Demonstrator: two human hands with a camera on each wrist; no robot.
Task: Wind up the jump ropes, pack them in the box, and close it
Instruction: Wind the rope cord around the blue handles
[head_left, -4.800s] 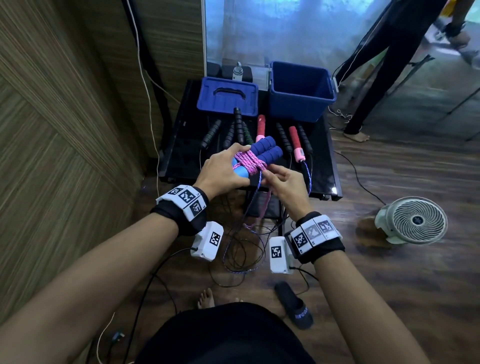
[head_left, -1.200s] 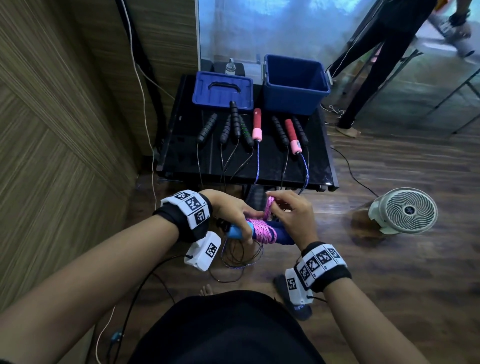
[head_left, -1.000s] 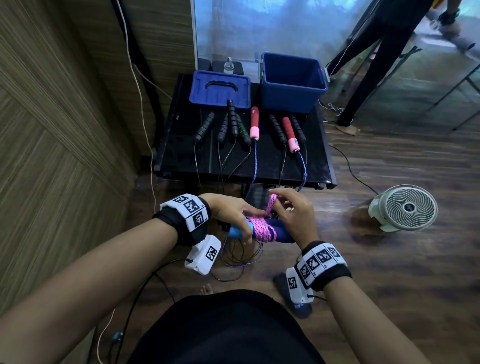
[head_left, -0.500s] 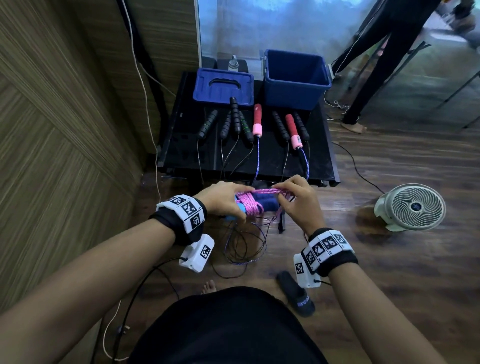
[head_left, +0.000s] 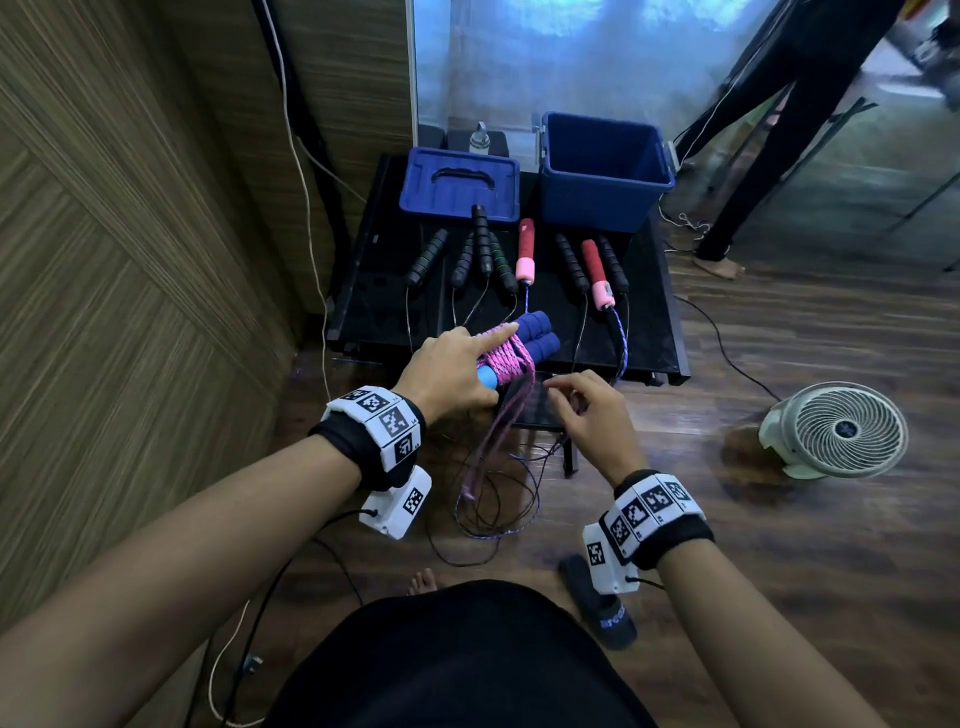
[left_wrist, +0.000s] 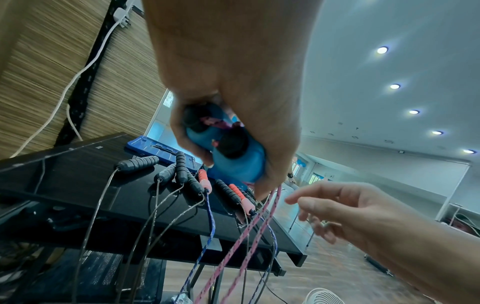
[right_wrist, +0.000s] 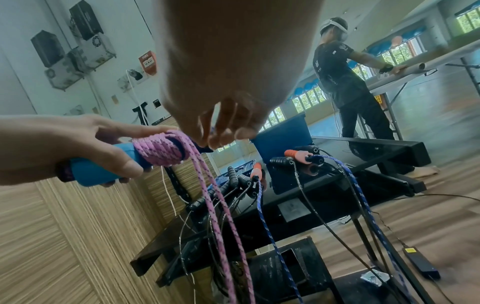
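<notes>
My left hand (head_left: 447, 369) grips the two blue handles (head_left: 537, 335) of a jump rope side by side, its index finger lying straight along the pink rope (head_left: 506, 356) wound round them. The rest of that rope hangs down as a loose loop (head_left: 488, 447) toward the floor. My right hand (head_left: 587, 410) hovers just right of the loop with relaxed fingers and holds nothing. In the left wrist view, my left hand (left_wrist: 233, 82) wraps the handles (left_wrist: 233, 158). The open blue box (head_left: 605, 166) and its lid (head_left: 460, 182) stand at the back of the black table (head_left: 654, 322).
Several more jump ropes lie on the table, with black handles (head_left: 428, 257) and red-pink handles (head_left: 524, 249), their cords hanging over the front edge to the floor. A white fan (head_left: 836, 428) and a slipper (head_left: 597, 603) are on the wooden floor. Another person (head_left: 763, 130) stands back right.
My right hand has let go of the pink rope, which now hangs loose. My left hand has raised the wound handles toward the table's front edge.
</notes>
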